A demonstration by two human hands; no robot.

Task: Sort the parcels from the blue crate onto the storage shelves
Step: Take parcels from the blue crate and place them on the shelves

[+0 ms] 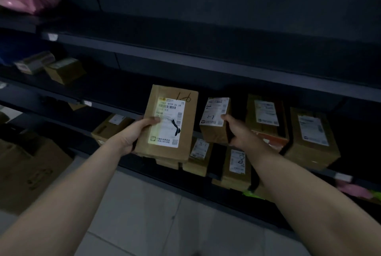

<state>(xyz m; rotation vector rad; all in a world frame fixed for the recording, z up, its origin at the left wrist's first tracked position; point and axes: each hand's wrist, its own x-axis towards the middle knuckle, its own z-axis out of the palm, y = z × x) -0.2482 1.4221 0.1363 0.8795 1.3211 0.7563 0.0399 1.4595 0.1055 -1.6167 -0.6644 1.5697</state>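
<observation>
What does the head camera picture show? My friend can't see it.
A person's left hand holds a flat cardboard parcel while the right hand grips a smaller parcel before dark shelves holding more labelled boxes.

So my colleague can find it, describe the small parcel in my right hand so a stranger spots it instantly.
On the storage shelves, find the row of brown boxes on the lower level. The small parcel is at its left end, gripped by the right hand, beside the large parcel in the left hand. Unlike its bigger neighbours, its white label carries a handwritten 1-7.
</observation>
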